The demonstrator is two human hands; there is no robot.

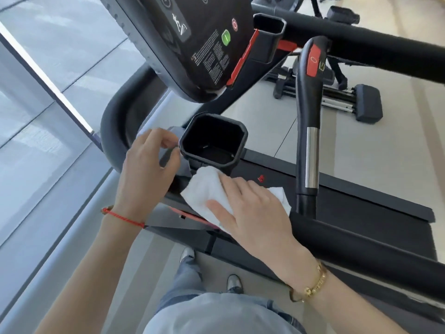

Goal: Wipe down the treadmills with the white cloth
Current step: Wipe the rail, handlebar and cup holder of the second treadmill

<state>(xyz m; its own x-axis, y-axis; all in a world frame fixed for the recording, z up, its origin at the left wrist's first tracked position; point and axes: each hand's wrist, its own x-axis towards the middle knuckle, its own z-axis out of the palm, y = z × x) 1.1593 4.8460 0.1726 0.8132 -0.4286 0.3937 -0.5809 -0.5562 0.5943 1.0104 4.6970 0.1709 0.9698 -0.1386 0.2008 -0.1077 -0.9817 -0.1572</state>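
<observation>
White cloth lies under right hand.

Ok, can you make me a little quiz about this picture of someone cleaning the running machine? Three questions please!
1. True or false: the right hand lies on the white cloth.
2. Which thing are the fingers of the left hand touching? A) the green button B) the black cup holder C) the silver grip sensor
3. Fill in: the left wrist wears a ____ string bracelet.

Key: 1. true. 2. B, at its rim. 3. red.
</observation>
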